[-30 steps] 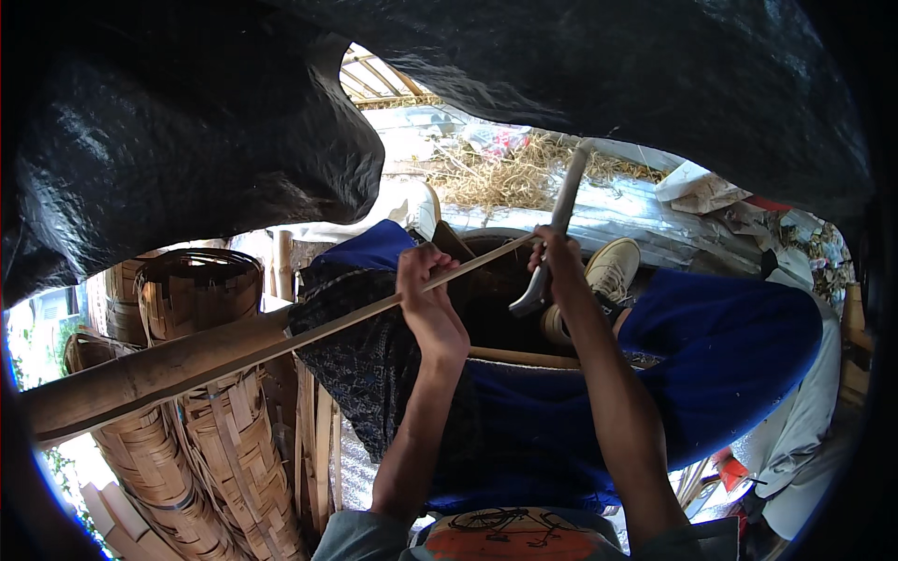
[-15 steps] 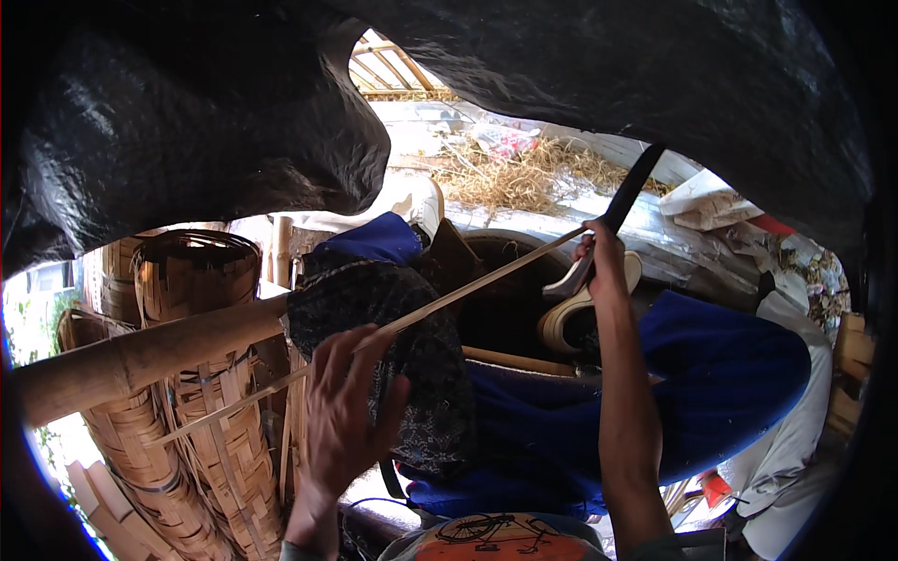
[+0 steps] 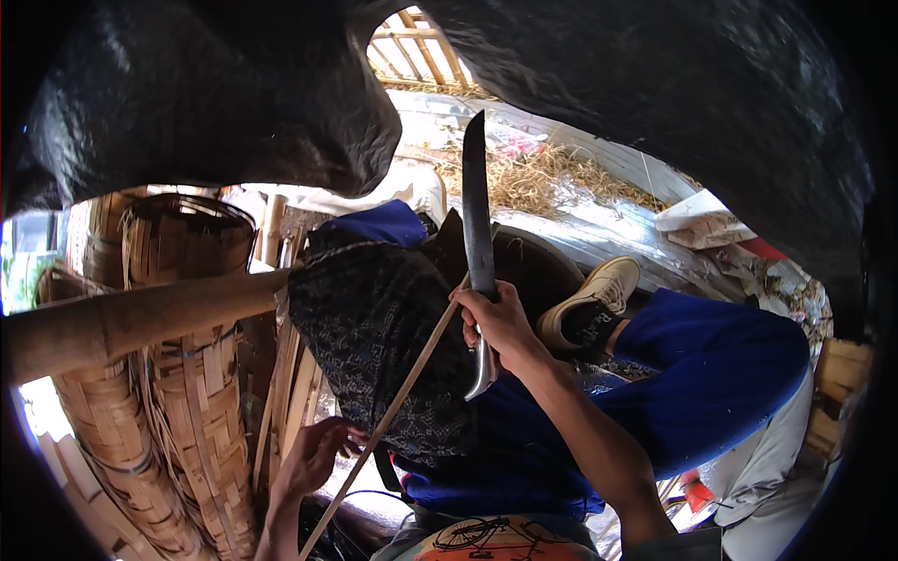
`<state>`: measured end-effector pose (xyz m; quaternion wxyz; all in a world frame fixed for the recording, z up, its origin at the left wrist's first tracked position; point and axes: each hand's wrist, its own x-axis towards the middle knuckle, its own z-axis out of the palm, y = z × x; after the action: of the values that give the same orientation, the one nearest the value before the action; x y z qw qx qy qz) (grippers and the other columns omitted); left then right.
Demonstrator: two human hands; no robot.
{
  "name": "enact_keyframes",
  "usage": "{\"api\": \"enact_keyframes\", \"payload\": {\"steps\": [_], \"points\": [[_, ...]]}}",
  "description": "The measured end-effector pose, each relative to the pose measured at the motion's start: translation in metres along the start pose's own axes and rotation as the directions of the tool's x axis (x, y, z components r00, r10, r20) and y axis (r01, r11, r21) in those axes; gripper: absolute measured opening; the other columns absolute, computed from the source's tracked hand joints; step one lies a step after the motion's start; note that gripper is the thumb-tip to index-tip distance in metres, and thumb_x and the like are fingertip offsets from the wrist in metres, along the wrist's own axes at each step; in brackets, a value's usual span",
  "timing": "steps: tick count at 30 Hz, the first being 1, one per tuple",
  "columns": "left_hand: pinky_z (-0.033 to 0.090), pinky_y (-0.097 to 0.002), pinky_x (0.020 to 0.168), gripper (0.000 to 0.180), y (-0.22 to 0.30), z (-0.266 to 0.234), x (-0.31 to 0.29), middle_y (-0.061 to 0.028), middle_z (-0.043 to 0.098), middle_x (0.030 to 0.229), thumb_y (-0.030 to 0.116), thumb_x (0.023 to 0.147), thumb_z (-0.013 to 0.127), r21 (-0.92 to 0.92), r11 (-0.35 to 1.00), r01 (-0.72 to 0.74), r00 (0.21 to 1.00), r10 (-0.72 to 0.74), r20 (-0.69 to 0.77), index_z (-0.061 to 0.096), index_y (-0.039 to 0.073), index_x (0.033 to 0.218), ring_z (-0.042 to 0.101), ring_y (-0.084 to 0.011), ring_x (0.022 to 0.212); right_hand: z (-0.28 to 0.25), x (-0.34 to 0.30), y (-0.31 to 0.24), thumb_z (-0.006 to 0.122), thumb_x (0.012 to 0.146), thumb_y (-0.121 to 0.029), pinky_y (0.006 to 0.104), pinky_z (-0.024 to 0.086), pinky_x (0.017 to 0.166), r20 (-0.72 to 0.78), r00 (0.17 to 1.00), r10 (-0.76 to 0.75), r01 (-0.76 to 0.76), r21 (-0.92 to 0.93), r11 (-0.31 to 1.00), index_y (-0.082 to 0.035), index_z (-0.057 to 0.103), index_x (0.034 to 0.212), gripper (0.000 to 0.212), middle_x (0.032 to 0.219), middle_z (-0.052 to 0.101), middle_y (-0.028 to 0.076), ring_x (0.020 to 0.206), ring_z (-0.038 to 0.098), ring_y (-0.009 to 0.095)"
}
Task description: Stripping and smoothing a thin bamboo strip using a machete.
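Observation:
My right hand (image 3: 500,327) is wrapped round the handle of a large knife (image 3: 475,206), its dark blade pointing up and away. Between that hand's thumb and fingers, beside the blade's base, is the upper end of a thin bamboo strip (image 3: 412,374). The strip slants down toward the lower left and leaves the picture at the bottom edge. My left hand (image 3: 318,458) is beside its lower part, fingers loosely bent and apart; whether a fingertip touches the strip is hard to see. Under the strip, a dark patterned cloth (image 3: 365,327) covers my left leg.
A thick bamboo pole (image 3: 159,318) runs in from the left to the cloth. Tall woven baskets (image 3: 192,243) stand around it. Black sheeting (image 3: 655,75) hangs overhead. My blue-trousered leg (image 3: 730,365) and a pale sneaker (image 3: 589,294) are at right; straw (image 3: 533,182) lies beyond.
My right hand has moved left and nearer with the knife and strip end; the blade now stands more upright. My left hand has dropped lower, off the strip's top, and the strip is steeper.

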<state>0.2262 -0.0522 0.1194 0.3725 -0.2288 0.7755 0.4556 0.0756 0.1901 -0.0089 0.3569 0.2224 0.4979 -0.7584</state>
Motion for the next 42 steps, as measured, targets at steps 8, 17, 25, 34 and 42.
{"api": "enact_keyframes", "payload": {"steps": [8, 17, 25, 34, 42], "points": [[0.053, -0.0326, 0.074, 0.040, -0.007, 0.021, 0.043, -0.0166, 0.068, 0.089, 0.026, 0.088, 0.067, -0.147, 0.984, -0.101, 0.992, 0.111, 0.060, 0.060, -0.008, 0.109, 0.068, -0.0210, 0.082, 0.028, 0.001, 0.008, 0.060, 0.089, -0.015, 0.0229, 0.037, 0.037, 0.143, 0.983, -0.119, 0.148, -0.210, 0.966, -0.002, 0.056, 0.077, 0.018, 0.053, 0.047, 0.000, 0.040, 0.046, 0.007], [0.055, -0.0293, 0.066, 0.029, -0.010, 0.046, 0.050, -0.0144, 0.070, 0.077, 0.021, 0.084, 0.071, -0.129, 0.955, -0.267, 0.950, 0.237, -0.205, 0.067, -0.006, 0.092, 0.069, -0.0183, 0.073, 0.045, -0.006, 0.003, 0.059, 0.091, -0.014, 0.0221, 0.036, 0.038, 0.310, 0.947, -0.087, 0.170, -0.252, 0.953, -0.001, 0.060, 0.084, 0.015, 0.052, 0.045, -0.003, 0.039, 0.044, 0.006], [0.052, -0.0260, 0.058, 0.021, -0.009, 0.041, 0.039, -0.0106, 0.070, 0.072, 0.017, 0.083, 0.071, -0.225, 0.947, -0.228, 0.961, 0.182, -0.209, 0.070, -0.003, 0.090, 0.067, -0.0137, 0.065, 0.040, -0.032, -0.007, 0.059, 0.094, -0.023, 0.0234, 0.035, 0.037, 0.272, 0.960, -0.066, 0.164, -0.357, 0.920, 0.002, 0.061, 0.103, 0.026, 0.051, 0.043, -0.004, 0.038, 0.043, 0.006], [0.052, -0.0246, 0.053, 0.018, -0.012, 0.012, 0.015, -0.0122, 0.070, 0.071, 0.012, 0.080, 0.074, -0.073, 0.967, -0.245, 0.936, 0.217, -0.276, 0.071, -0.002, 0.090, 0.067, -0.0146, 0.059, -0.010, -0.106, -0.034, 0.055, 0.095, -0.027, 0.0283, 0.039, 0.041, -0.195, 0.951, -0.239, 0.021, -0.732, 0.681, -0.005, 0.061, 0.115, 0.030, 0.054, 0.047, 0.000, 0.041, 0.047, 0.012], [0.051, -0.0245, 0.053, 0.017, 0.000, 0.001, 0.015, -0.0132, 0.069, 0.070, 0.009, 0.080, 0.074, -0.084, 0.946, -0.313, 0.912, 0.274, -0.306, 0.070, -0.004, 0.089, 0.067, -0.0146, 0.059, 0.009, -0.129, 0.022, 0.052, 0.094, -0.026, 0.0427, 0.049, 0.055, 0.150, 0.890, -0.431, 0.214, -0.971, 0.103, 0.002, 0.060, 0.102, 0.031, 0.062, 0.060, 0.016, 0.056, 0.060, 0.037]]}}
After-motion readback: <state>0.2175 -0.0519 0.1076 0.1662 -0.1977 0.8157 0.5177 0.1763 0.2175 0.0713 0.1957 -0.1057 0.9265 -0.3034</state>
